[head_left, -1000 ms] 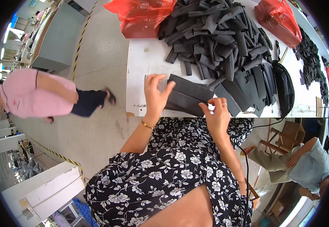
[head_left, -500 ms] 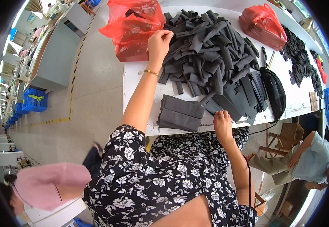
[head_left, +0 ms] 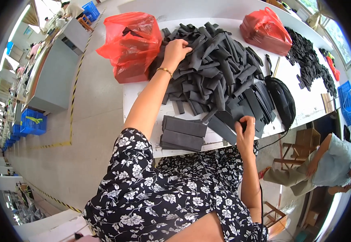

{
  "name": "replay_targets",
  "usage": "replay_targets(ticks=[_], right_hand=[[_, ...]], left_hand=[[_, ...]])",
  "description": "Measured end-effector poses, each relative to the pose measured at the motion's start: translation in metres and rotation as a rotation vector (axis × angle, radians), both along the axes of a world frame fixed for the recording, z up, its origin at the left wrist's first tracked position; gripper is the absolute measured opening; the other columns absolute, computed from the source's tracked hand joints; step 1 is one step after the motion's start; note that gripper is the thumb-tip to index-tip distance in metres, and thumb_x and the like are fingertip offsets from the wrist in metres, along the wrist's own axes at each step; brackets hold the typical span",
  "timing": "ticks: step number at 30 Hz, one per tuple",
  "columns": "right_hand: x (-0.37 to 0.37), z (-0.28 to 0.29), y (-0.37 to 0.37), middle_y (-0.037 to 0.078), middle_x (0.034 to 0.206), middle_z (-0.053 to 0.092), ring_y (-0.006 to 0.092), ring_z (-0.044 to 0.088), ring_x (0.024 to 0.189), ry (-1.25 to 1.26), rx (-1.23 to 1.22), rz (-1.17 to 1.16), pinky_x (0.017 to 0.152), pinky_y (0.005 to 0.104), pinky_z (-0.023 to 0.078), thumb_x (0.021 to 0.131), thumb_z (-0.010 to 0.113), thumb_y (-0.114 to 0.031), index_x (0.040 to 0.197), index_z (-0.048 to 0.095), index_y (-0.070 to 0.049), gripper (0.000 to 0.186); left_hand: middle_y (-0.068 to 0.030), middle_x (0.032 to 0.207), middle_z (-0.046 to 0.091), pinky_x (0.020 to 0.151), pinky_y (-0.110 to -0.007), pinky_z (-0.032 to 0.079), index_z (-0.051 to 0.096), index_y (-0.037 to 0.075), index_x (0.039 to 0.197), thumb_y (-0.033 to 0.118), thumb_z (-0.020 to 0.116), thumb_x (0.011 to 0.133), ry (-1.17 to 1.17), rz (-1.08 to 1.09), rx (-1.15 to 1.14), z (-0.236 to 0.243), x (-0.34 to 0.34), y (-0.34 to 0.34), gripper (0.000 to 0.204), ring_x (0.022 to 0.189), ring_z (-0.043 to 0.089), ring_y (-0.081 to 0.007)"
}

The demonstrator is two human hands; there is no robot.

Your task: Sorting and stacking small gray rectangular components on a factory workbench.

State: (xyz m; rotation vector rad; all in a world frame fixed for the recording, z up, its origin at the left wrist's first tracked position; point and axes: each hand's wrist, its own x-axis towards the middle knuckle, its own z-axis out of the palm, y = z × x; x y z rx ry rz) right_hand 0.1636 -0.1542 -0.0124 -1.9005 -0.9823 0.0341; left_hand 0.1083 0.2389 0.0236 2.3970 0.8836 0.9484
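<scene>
black strips [head_left: 213, 78] lie heaped, stacked and fanned across a white worktable [head_left: 310, 103]. at far left, a blue crate [head_left: 38, 128] shows well apart from the table. next comes a red plastic bag [head_left: 131, 48] at the table's left side. the person's left hand [head_left: 176, 52], a bracelet [head_left: 165, 71] at its wrist, reaches to the left side of the heap [head_left: 219, 86], thumb and forefinger bent close together; whether a strip is between them cannot be told. nearer the table's edge sits a squared stack [head_left: 183, 141] in two rows, touched by neither hand. a second ago both hands were on that stack; now it lies free and the hands have parted, a shift that appears to turn the work from squared pieces to loose ones. further right, the right hand [head_left: 246, 131], wearing a ring, curls its fingers at the near end of the fanned strips [head_left: 258, 105], thumb a little apart from them; any grip is again hard to tell. a second red bag [head_left: 266, 32] stands behind, a black pouch [head_left: 280, 101] rests just beside the fan, and another black pile [head_left: 312, 64] spreads beyond. at far right is a co-worker [head_left: 324, 161] in a pale blue top.
</scene>
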Motion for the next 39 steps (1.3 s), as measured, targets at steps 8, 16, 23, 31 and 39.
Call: replay_targets(ticks=[8, 16, 23, 31, 39], right_hand=[[-0.008, 0.021, 0.022, 0.018, 0.100, 0.056, 0.0357, 0.056, 0.089, -0.110, 0.025, 0.093, 0.074, 0.0400, 0.047, 0.081, 0.075, -0.009, 0.092, 0.050, -0.001, 0.028], [-0.032, 0.051, 0.036, 0.012, 0.111, 0.060, 0.0313, 0.058, 0.090, 0.030, 0.046, 0.137, 0.080, 0.0371, 0.049, 0.079, 0.078, -0.013, 0.124, 0.058, -0.006, 0.050], [-0.048, 0.073, 0.049, 0.009, 0.112, 0.056, 0.0261, 0.050, 0.097, -0.068, 0.016, 0.234, 0.087, 0.0366, 0.043, 0.076, 0.078, -0.013, 0.125, 0.062, -0.011, 0.051], [-0.047, 0.068, 0.046, 0.008, 0.104, 0.055, 0.0251, 0.051, 0.094, -0.189, 0.064, 0.227, 0.083, 0.0379, 0.040, 0.074, 0.079, -0.013, 0.117, 0.068, -0.011, 0.045], [-0.039, 0.081, 0.046, 0.007, 0.098, 0.057, 0.0255, 0.054, 0.092, -0.338, 0.099, 0.183, 0.080, 0.0382, 0.040, 0.074, 0.078, -0.015, 0.113, 0.070, -0.013, 0.040]], left_hand=[[-0.0097, 0.077, 0.071, 0.065, -0.031, 0.050, 0.071, -0.005, 0.097, 0.020, 0.081, 0.074, -0.299, -0.049, -0.646, -0.029, -0.041, -0.010, 0.036, 0.072, 0.067, -0.0190], [-0.0100, 0.091, 0.070, 0.063, -0.025, 0.053, 0.066, 0.001, 0.102, 0.013, 0.066, 0.091, -0.832, -0.144, -1.247, 0.016, -0.099, -0.078, 0.017, 0.078, 0.069, -0.0185], [-0.0143, 0.102, 0.068, 0.077, -0.030, 0.059, 0.064, 0.000, 0.109, 0.009, 0.065, 0.091, -0.976, -0.400, -1.496, 0.011, -0.108, -0.114, 0.020, 0.100, 0.067, -0.0242], [-0.0136, 0.095, 0.071, 0.074, -0.040, 0.062, 0.064, 0.000, 0.103, 0.011, 0.066, 0.091, -0.976, -0.391, -1.617, 0.013, -0.096, -0.149, 0.016, 0.082, 0.072, -0.0284], [-0.0136, 0.098, 0.071, 0.078, -0.040, 0.062, 0.066, 0.002, 0.101, 0.013, 0.065, 0.093, -0.904, -0.282, -1.516, 0.007, -0.095, -0.155, 0.014, 0.089, 0.071, -0.0262]])
